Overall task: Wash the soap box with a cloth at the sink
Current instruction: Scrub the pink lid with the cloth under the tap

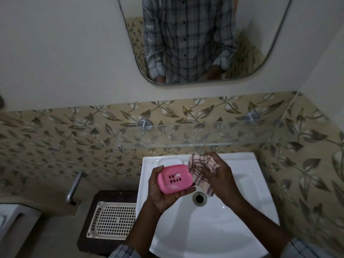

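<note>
Head view: left hand [163,194] curls under and around the pink soap box [174,178], held tilted above the white sink [242,183]. Right hand [217,175] grips a bunched checked cloth [201,164] touching the box's right edge, over the drain [199,198].

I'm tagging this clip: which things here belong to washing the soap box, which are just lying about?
In use: pink slotted plastic soap box, held by the left hand; pink checked cloth, gripped by the right hand; white ceramic sink.
Lying about: cream perforated plastic tray; clear glass shelf; metal tap.
</note>
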Tool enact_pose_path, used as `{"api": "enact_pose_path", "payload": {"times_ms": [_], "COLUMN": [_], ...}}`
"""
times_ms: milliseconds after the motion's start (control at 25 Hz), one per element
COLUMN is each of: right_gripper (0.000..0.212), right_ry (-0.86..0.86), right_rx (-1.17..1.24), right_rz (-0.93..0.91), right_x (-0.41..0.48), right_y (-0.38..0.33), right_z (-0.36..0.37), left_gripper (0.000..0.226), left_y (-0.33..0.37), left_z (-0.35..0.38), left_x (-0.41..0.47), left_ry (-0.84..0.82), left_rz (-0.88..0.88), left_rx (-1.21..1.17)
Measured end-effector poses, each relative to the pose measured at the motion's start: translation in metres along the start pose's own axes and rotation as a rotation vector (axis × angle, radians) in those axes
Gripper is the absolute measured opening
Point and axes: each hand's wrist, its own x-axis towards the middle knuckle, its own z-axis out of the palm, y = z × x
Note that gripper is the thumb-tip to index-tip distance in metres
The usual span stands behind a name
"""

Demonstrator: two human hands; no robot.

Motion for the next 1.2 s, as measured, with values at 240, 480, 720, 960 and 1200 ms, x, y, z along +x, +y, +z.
{"api": "enact_pose_path", "payload": {"times_ms": [240, 480, 720, 960, 1200], "right_gripper": [0.027, 0.038, 0.038, 0.040, 0.068], "right_ry": [-0.215, -0.107, -0.193, -0.402, -0.223], "right_rx": [-0.714, -0.302, -0.348, -0.752, -0.437], "right_rz": [-0.583, 0.099, 0.013, -0.319, 0.194], "right_x": [-0.026, -0.034, -0.030, -0.026, -0.038], "right_y": [0.012, -0.010, -0.013, 0.005, -0.006], "right_z": [0.022, 0.050, 0.042, 0.022, 0.047], "left_gripper": [0.089, 0.078, 0.071, 0.068, 0.066], "left_y": [-0.005, -0.018, -0.026, -0.033, -0.046], "left_z": [0.017, 0.018, 0.014, 0.003, 0.004], "left_x": [0.000, 0.006, 0.011, 0.010, 0.010], "left_ry": [0.038, 0.118, 0.142, 0.229, 0.256], "left_rz": [0.060, 0.121, 0.110, 0.137, 0.252], "left_rx": [0.038, -0.010, 0.075, 0.143, 0.237]}}
